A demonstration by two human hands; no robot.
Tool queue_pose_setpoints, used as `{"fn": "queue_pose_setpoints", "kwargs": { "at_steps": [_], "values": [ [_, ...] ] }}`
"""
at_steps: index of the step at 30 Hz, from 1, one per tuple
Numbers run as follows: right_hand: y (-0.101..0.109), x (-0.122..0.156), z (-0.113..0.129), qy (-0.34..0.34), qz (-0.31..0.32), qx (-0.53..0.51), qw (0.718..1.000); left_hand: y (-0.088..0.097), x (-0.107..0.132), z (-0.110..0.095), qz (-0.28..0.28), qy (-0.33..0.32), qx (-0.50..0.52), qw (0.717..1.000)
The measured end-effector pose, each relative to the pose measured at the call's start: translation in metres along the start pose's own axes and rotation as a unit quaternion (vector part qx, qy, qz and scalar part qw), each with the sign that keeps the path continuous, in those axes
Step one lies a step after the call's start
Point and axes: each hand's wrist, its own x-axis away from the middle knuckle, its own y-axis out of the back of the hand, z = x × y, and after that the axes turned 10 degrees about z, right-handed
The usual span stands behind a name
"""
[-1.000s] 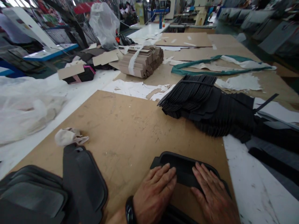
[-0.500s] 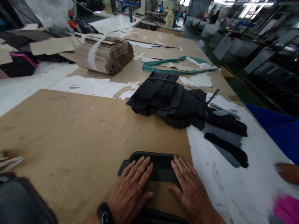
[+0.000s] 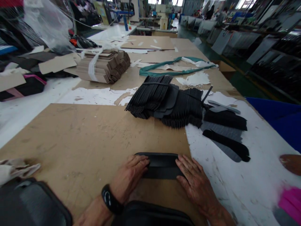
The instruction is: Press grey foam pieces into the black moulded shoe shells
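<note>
A flat black panel with a rounded, raised edge (image 3: 162,164) lies on the brown board (image 3: 89,135) in front of me. My left hand (image 3: 131,172), with a black band at the wrist, rests on the panel's left end, its fingers stretched out and covering that end. On the right end lies my right hand (image 3: 194,179), palm down, fingers extended. Both hands press on the panel and neither is wrapped around it. Closer to me, at the bottom edge, is a black padded piece (image 3: 157,215), partly cut off by the frame.
A fanned stack of black pieces (image 3: 188,105) lies beyond the panel, with black and grey strips (image 3: 225,141) at its right. Farther back are a strapped cardboard bundle (image 3: 105,67) and a green band loop (image 3: 162,70). Dark cases (image 3: 35,201) sit at lower left.
My left hand has shifted outward over the panel's left end, now covering its corner. My right hand stays on the right end. The view has tilted slightly, and more of the near black piece shows.
</note>
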Motion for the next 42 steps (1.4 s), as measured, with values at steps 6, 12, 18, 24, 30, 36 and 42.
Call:
{"fn": "queue_pose_setpoints", "kwargs": {
  "at_steps": [6,12,18,24,30,36,42],
  "values": [
    [0.01,-0.011,-0.002,-0.056,-0.04,-0.072,0.995,0.007,0.006,0.013,-0.047,0.121,0.026,0.991],
    [0.015,-0.034,0.033,-0.051,-0.095,-0.161,0.981,-0.004,0.032,-0.009,-0.055,0.031,0.022,0.998],
    [0.005,-0.056,0.051,-0.086,-0.075,-0.177,0.978,-0.014,0.037,-0.02,0.062,0.033,-0.021,0.997],
    [0.002,-0.058,0.05,-0.097,-0.077,-0.185,0.975,-0.014,0.035,-0.016,0.09,0.046,-0.029,0.994],
    [-0.002,-0.056,0.05,-0.095,-0.08,-0.197,0.972,-0.015,0.034,-0.015,0.083,0.033,-0.015,0.996],
    [-0.004,-0.055,0.048,-0.088,-0.077,-0.191,0.975,-0.013,0.035,-0.016,0.087,0.036,-0.007,0.996],
    [-0.003,-0.057,0.052,-0.097,-0.076,-0.196,0.973,-0.015,0.035,-0.015,0.084,0.031,-0.001,0.996]
  ]
}}
